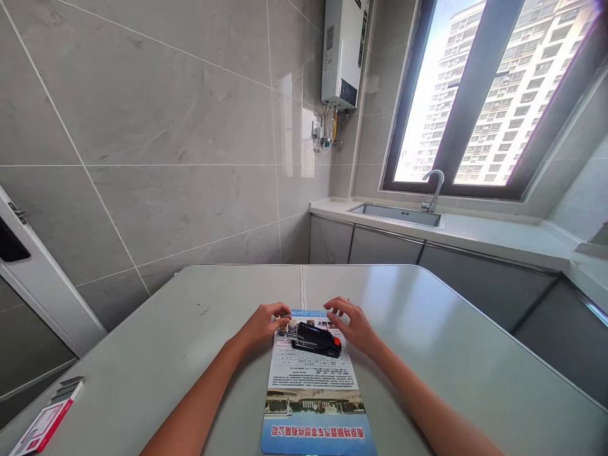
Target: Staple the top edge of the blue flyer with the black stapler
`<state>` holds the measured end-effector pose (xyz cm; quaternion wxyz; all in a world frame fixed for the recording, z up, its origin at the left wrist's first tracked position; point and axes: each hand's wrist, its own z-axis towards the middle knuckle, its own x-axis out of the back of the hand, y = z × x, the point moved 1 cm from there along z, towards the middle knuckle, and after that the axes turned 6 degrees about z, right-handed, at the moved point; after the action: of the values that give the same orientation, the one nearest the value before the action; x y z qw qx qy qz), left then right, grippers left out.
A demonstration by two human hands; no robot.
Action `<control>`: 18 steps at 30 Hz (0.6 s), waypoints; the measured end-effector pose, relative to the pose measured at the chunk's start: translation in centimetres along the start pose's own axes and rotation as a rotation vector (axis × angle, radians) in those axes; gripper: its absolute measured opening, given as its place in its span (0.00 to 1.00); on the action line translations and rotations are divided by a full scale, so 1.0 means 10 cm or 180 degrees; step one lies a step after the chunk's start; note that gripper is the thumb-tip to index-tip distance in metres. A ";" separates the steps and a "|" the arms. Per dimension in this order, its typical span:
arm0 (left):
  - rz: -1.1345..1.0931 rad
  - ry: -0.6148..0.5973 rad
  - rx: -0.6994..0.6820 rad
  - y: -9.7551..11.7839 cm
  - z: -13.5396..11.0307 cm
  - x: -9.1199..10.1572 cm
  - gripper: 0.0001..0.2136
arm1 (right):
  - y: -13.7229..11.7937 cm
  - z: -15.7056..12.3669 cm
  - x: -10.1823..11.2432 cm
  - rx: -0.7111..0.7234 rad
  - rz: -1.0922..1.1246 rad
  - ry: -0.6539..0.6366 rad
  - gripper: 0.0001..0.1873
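Note:
A black stapler (316,341) with a red patch at its right end lies on a printed leaflet (313,380). Its silver metal part sticks out to the left. My left hand (266,320) is at the leaflet's far left edge, thumb and fingertips closed together just above the stapler's metal end. Something small and dark shows at those fingertips, too small to name. Over the leaflet's far right corner, my right hand (350,320) is loosely curved with its fingers apart. I see nothing held in it, and it is close to the stapler's red end.
Both forearms rest along the pale table (228,285). A red and white box (47,421) lies at the table's near left edge. Beyond the table stand a counter with a sink (399,214) and tap (434,187), a window, and a wall-mounted water heater (342,54).

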<state>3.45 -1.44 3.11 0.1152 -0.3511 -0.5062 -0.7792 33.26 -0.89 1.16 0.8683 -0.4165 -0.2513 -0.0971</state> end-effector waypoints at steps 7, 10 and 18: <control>0.0188 -0.0406 -0.0410 0.00 -0.01 0.00 0.10 | -0.25 -0.11 -0.32 0.0173 -0.0055 -0.0908 0.20; 0.0081 -0.0464 -0.0306 0.01 -0.01 0.00 0.11 | -0.24 -0.13 -0.36 0.0121 -0.0093 -0.0915 0.19; -0.0024 -0.0624 -0.0217 -0.01 -0.01 -0.05 0.12 | -0.22 -0.13 -0.35 0.0095 -0.0159 -0.0957 0.17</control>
<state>3.74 -1.54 2.65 0.0502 -0.4275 -0.4896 -0.7583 29.86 -3.45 0.15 0.8243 -0.4070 -0.3902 -0.0515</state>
